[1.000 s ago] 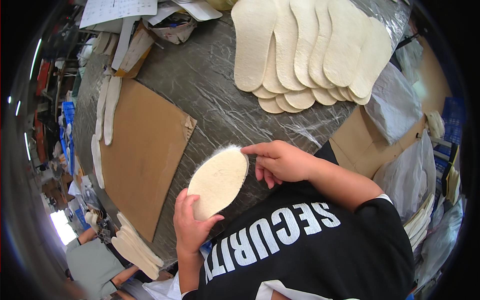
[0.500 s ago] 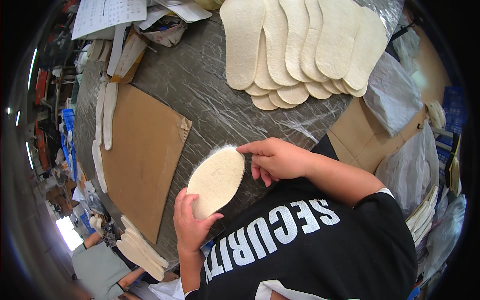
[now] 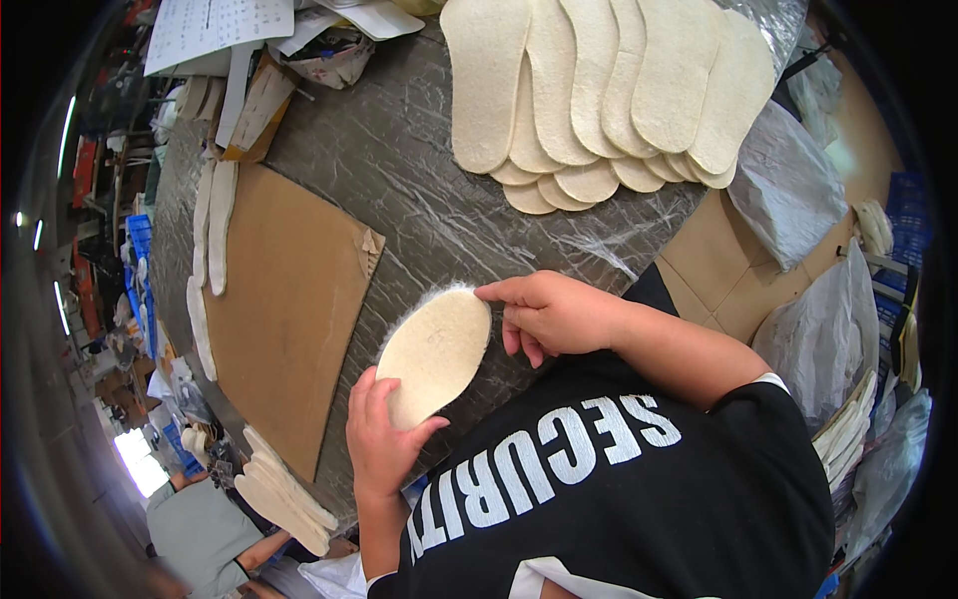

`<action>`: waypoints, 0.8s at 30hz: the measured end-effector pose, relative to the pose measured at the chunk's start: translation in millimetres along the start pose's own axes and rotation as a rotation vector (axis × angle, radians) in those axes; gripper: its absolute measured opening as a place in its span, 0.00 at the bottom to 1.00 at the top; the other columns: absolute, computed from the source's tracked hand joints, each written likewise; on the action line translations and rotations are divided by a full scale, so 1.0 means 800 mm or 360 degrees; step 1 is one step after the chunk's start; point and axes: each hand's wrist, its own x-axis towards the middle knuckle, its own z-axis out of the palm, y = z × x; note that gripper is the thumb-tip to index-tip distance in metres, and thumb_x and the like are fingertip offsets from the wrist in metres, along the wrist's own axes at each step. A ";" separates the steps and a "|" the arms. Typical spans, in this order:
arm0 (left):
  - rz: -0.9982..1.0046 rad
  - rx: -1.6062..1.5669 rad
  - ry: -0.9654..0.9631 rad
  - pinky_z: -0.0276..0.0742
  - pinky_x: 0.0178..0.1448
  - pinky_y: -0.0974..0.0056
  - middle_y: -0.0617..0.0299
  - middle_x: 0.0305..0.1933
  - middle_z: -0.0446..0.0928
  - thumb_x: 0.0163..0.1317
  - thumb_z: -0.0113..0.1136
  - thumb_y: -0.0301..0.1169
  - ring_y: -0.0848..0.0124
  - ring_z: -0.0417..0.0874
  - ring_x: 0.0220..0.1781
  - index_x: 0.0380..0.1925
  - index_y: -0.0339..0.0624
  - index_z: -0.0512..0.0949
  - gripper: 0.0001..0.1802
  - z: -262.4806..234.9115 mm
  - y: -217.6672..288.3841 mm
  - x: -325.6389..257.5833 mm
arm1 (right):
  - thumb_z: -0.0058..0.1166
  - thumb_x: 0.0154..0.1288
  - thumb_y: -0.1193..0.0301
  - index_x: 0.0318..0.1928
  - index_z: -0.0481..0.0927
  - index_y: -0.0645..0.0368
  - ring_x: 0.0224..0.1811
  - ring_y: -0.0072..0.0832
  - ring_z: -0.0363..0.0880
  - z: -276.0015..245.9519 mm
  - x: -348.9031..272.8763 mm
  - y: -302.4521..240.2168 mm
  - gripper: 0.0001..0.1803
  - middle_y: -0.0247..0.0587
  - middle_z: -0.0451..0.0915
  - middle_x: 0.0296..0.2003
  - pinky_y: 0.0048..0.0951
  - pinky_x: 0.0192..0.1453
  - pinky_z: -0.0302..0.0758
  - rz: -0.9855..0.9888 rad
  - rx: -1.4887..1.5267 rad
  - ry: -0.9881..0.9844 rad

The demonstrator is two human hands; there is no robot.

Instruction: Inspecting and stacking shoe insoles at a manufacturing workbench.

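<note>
Head view, read as a clock face with 12 at the top edge: at 8 o'clock a co-worker in a grey shirt shows at the rim. White papers overhang the table between 10 and 11. Thin pale pieces line the left edge of a brown cardboard sheet, which lies flat at 9. A small pile of cream insoles sits between 7 and 8, near the sheet's lower corner.

At 7 the left hand is clamped on the lower end of a cream insole, fingers over its face and thumb along its edge. The insole is just below centre, tilted toward 1 o'clock (its upper-left edge is fringed with loose fuzz). At 3 the right hand touches the insole's upper-right rim with its index fingertip, the other fingers curled; its thumb seems hidden, so I cannot tell whether it pinches.

At 1 o'clock overlapping insoles fan across the dark table. A pale plastic bag lies beyond at 2.
</note>
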 end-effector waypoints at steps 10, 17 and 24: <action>0.0063 0.0027 0.0003 0.72 0.56 0.50 0.45 0.56 0.72 0.32 0.79 0.46 0.46 0.73 0.53 0.46 0.40 0.71 0.41 -0.001 0.004 0.007 | 0.33 0.64 0.79 0.69 0.58 0.68 0.23 0.27 0.80 0.003 -0.004 -0.001 0.31 0.43 0.81 0.29 0.29 0.31 0.76 -0.0051 -0.0090 0.0046; 0.0062 0.0031 0.0011 0.72 0.55 0.50 0.45 0.55 0.72 0.32 0.79 0.47 0.46 0.73 0.52 0.46 0.39 0.71 0.41 0.000 0.006 0.008 | 0.34 0.63 0.79 0.69 0.58 0.68 0.23 0.27 0.80 0.003 -0.003 0.001 0.31 0.43 0.81 0.29 0.28 0.31 0.76 -0.0092 -0.0116 0.0043; 0.0060 0.0067 -0.0003 0.73 0.54 0.51 0.46 0.55 0.72 0.33 0.78 0.48 0.47 0.73 0.52 0.45 0.38 0.71 0.40 0.003 0.001 0.012 | 0.34 0.64 0.78 0.69 0.59 0.68 0.22 0.26 0.79 0.006 -0.002 -0.001 0.31 0.42 0.81 0.29 0.27 0.30 0.76 -0.0071 -0.0120 0.0059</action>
